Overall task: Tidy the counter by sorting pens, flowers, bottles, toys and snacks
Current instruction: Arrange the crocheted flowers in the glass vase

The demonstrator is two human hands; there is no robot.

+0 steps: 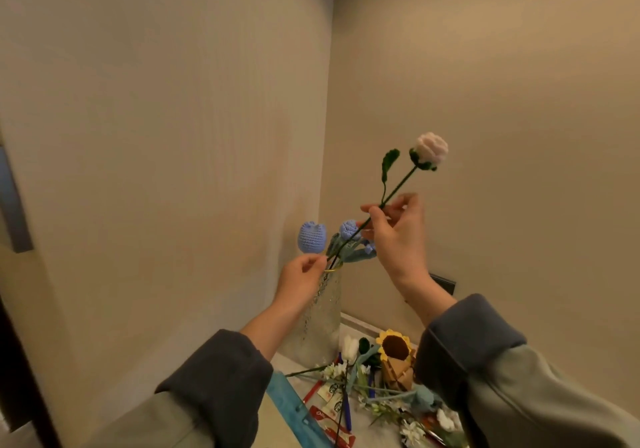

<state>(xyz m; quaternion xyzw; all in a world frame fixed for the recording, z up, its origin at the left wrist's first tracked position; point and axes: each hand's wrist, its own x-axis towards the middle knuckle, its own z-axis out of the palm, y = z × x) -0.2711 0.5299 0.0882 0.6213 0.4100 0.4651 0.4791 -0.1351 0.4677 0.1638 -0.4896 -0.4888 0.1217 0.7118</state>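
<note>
Both hands are up at the vase: my right hand [394, 236] pinches the pale pink rose [432, 146] partway along its stem, and my left hand [300, 276] has fingertips closed on the stem's lower end, right at the vase [323, 312] mouth. The stem slants from upper right down to lower left, its tip at the rim beside the blue flowers [313, 238] already standing there. I judge the left hand, being nearer, should guide it in.
</note>
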